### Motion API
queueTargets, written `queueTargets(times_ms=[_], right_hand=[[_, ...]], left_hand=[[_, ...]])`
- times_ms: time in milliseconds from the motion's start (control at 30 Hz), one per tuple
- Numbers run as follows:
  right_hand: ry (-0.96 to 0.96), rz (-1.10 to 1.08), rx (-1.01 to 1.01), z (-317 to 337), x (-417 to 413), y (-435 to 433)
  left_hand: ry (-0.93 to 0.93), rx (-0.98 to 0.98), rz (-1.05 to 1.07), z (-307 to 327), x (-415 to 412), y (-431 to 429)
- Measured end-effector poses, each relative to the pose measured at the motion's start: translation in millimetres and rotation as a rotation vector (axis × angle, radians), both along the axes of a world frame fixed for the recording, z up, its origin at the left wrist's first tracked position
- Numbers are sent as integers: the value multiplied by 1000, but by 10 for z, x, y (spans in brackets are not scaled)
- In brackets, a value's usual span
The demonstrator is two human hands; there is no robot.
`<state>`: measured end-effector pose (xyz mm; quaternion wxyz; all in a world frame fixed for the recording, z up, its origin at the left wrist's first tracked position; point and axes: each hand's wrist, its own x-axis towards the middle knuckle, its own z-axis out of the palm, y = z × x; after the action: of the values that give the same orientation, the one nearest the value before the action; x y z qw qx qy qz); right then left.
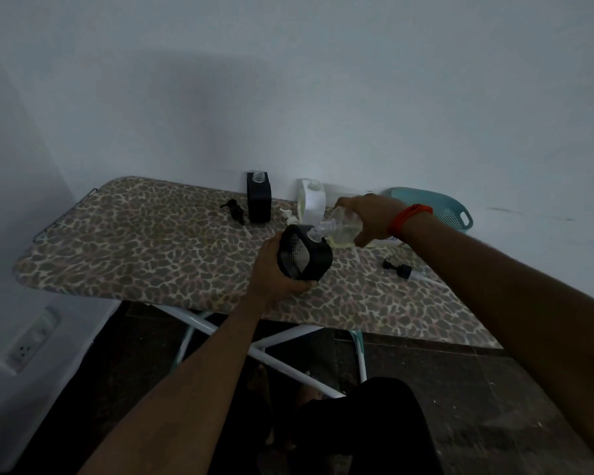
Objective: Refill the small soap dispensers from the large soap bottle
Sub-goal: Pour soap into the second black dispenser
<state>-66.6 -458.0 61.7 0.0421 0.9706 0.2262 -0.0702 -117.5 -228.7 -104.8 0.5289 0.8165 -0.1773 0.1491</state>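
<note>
Just right of the frame's centre, the black soap dispenser [304,255] is tilted, the left hand [271,269] wrapped round its body. The right hand [371,214] grips the large soap bottle [343,228], tipped so its clear neck meets the dispenser's open mouth. Pouring well probably means holding the two mouths aligned, tipping slowly, and watching the level, which is hard to read through the dark body. Behind, toward the wall, a second black dispenser [258,197] and a white dispenser [311,200] stand uncapped: three small dispensers, one large bottle. Three pump heads lie on the leopard-print ironing board [134,241]: a black pump [234,209], a white pump [288,216], another black pump [396,265]. One teal colander [436,207] sits right.
</note>
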Motion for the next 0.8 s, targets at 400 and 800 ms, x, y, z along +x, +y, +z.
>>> queueTargets(times_ms=[400,800], right_hand=[[3,-14,-102,73,-25,84],[-46,9,-221,160,-28,171]], left_hand=[[32,2,21,-20,-5,-1],[56,3,20,-14,-26,-14]])
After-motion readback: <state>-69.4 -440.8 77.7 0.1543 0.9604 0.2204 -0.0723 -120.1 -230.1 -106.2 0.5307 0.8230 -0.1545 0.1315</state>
